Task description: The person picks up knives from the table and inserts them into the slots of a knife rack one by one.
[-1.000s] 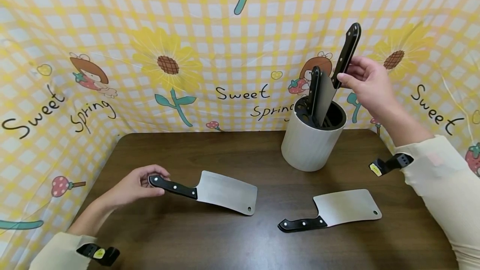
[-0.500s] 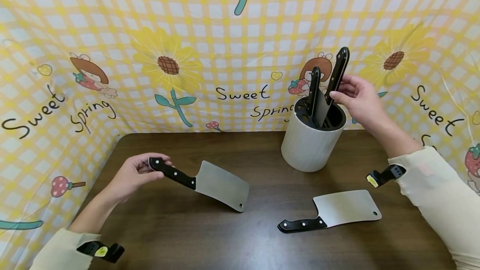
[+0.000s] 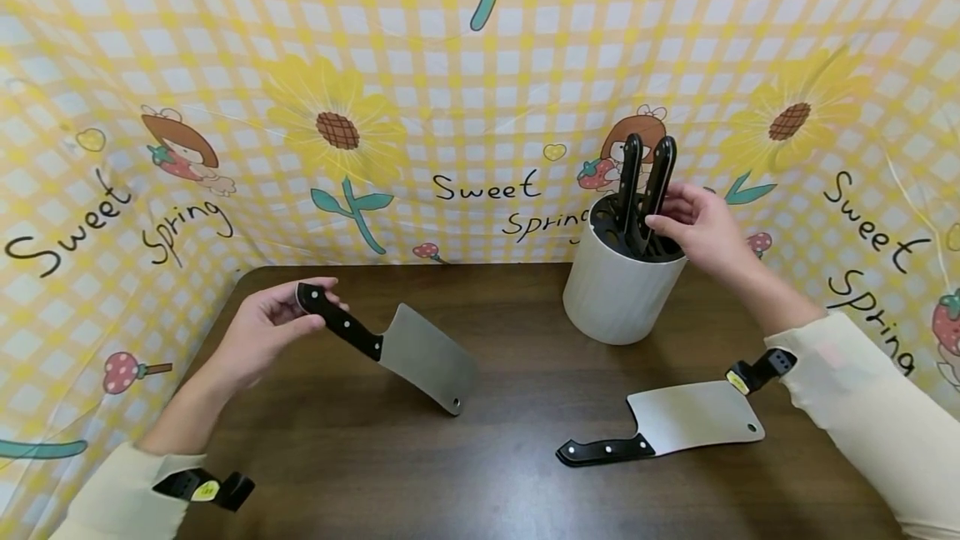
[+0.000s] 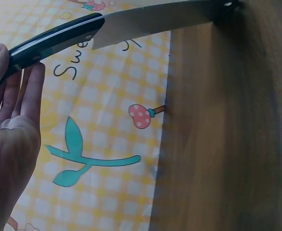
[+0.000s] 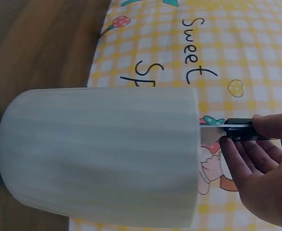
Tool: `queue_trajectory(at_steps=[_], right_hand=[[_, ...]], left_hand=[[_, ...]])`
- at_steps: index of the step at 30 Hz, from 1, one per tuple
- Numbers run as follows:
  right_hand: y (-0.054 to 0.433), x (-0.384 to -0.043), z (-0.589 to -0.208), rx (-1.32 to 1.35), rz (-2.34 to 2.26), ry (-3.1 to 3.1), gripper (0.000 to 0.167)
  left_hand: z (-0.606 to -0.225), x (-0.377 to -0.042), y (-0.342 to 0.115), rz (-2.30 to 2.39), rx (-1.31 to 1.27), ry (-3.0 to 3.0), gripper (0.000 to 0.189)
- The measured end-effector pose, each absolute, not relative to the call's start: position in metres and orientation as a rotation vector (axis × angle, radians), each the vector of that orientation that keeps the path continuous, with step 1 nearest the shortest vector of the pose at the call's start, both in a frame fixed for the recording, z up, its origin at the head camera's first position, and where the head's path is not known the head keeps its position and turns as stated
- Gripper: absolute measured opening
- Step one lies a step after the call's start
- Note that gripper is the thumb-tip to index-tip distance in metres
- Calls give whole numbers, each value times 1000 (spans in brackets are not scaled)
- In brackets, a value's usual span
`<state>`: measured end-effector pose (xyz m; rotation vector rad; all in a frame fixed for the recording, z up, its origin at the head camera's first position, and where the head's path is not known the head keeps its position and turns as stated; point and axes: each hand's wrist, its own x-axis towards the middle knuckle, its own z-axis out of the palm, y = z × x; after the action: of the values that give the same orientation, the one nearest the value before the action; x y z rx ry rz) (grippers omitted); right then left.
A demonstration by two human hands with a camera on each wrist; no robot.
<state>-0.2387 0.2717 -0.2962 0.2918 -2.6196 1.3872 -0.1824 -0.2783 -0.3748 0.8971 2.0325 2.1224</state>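
Note:
My left hand (image 3: 262, 332) pinches the end of a cleaver's black riveted handle. That cleaver (image 3: 426, 358) is tilted, its broad blade sloping down to the right over the table; the left wrist view shows its blade (image 4: 150, 25) nearly edge-on. At the back right, my right hand (image 3: 705, 227) pinches the black handle of a kitchen knife (image 3: 662, 169) between thumb and fingers. Most of this knife's blade is hidden inside the white round knife holder (image 3: 618, 294); a short strip shows above the rim in the right wrist view. Beside it, another black-handled knife (image 3: 630, 165) stands in the holder.
A second cleaver (image 3: 693, 417) lies flat at the right front of the brown wooden table (image 3: 360, 473), its handle pointing left. Yellow checked cloth (image 3: 480, 90) with printed flowers hangs behind the table and at both sides.
My right hand has lowered the knife down into the holder, moving down and slightly left. The left hand has raised the cleaver handle, and its blade has tilted more steeply.

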Motion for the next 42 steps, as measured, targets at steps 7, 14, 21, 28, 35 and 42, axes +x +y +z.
queue_trajectory(at_steps=[7,14,21,28,35,42], right_hand=[[272,-237,-306,259,1371,-2672,43],[273,-237,-313,293,1382,-2661,42],[273,-235,-315,288,1370,-2668,43],[272,-232,-313,293,1392,-2673,47],[276,-226,-308,231,1379,-2709,58],[282,-220,-303,288,1447,-2602,58]], left_hand=[[-361,-185,-277,2146,892,2055,40],[-346,-189,-275,2145,913,2083,40],[-330,-191,-267,2118,891,2149,42],[-317,-191,-261,2124,864,2214,44],[-302,-194,-255,2096,857,2312,43],[-291,-198,-248,2102,847,2310,42]])
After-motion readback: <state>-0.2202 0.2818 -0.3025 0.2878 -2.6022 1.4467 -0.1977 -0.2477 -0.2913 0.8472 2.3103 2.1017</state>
